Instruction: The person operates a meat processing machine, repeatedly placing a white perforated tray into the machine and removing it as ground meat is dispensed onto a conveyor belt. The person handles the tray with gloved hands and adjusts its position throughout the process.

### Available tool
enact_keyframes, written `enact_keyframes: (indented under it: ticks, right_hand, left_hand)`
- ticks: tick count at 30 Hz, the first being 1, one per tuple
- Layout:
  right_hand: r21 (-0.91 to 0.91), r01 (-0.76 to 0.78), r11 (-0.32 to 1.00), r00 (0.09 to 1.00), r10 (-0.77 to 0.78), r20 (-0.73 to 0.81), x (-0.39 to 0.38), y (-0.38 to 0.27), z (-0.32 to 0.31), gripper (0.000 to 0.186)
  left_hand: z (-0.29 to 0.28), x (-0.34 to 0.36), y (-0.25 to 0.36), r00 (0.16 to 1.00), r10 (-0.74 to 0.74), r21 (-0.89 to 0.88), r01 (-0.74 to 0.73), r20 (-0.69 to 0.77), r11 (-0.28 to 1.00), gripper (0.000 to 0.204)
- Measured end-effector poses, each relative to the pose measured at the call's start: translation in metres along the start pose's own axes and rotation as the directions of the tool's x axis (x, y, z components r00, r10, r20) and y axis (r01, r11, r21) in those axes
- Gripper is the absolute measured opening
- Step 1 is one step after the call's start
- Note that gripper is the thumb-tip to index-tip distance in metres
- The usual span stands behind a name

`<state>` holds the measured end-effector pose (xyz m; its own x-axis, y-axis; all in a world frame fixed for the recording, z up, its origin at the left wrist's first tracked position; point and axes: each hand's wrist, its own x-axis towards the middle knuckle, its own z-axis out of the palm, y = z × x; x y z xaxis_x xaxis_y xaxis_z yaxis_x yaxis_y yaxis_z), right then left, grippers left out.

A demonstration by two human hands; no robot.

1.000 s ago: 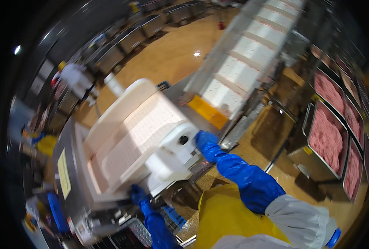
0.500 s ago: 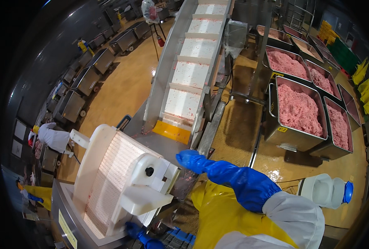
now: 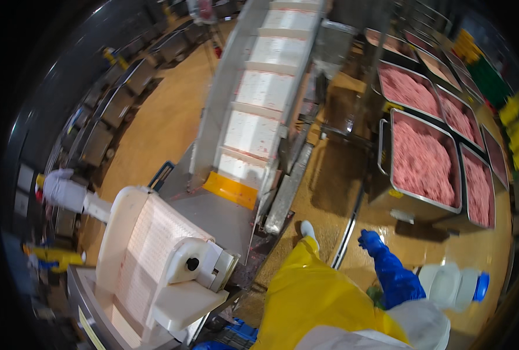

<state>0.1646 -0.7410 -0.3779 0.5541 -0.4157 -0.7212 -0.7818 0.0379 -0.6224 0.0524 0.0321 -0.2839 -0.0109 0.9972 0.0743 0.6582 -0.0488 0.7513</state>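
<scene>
My right hand (image 3: pixel 371 240), in a blue glove, hangs open with nothing in it, beside my yellow apron (image 3: pixel 306 291) over the floor. Only a sliver of blue at the bottom edge shows my left hand or sleeve (image 3: pixel 212 345); its fingers are hidden. Left of me stands a machine with a white side guard (image 3: pixel 175 303), a black knob (image 3: pixel 192 263) and a pale textured belt (image 3: pixel 145 239). Above it a sloped cleated conveyor (image 3: pixel 247 128) ends in an orange strip (image 3: pixel 230 189). My white boot (image 3: pixel 307 230) is on the floor.
Steel carts of pink minced meat (image 3: pixel 420 163) stand at right, near yellow hanging items (image 3: pixel 516 128). Pale containers with a blue part (image 3: pixel 452 283) are below them. Steel carts (image 3: pixel 116 105) line the left wall. A white-clad worker (image 3: pixel 64 189) and a yellow-clad one (image 3: pixel 61 256) are at left.
My right hand has left the machine's side and swung right and down over the floor. My left hand has dropped toward the bottom edge. The view has turned toward the conveyor and carts.
</scene>
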Motion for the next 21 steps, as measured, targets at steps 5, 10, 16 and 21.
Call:
enact_keyframes:
  ticks: [5, 10, 16, 21]
  right_hand:
    - [0.058, -0.030, 0.998, 1.000, 0.030, -0.006, 0.063, -0.095, -0.003, 0.051]
    - [-0.232, 0.210, 0.950, 0.970, -0.172, 0.172, 0.125, -0.235, 0.029, 0.051]
    - [-0.338, 0.484, 0.807, 0.871, -0.408, 0.275, 0.154, -0.348, 0.048, 0.052]
    - [-0.415, 0.603, 0.681, 0.786, -0.595, 0.167, 0.236, -0.353, 0.004, 0.045]
  left_hand:
    - [0.014, -0.150, -0.041, 0.698, -0.460, 0.425, 0.241, 0.549, 0.872, 0.031]
    - [0.105, -0.253, 0.012, 0.200, -0.447, 0.475, -0.128, 0.872, 0.870, 0.027]
    - [0.227, -0.305, 0.049, 0.139, -0.432, 0.417, 0.124, 0.891, 0.901, 0.044]
    - [0.263, -0.341, 0.155, 0.195, -0.460, 0.472, -0.018, 0.866, 0.882, 0.051]
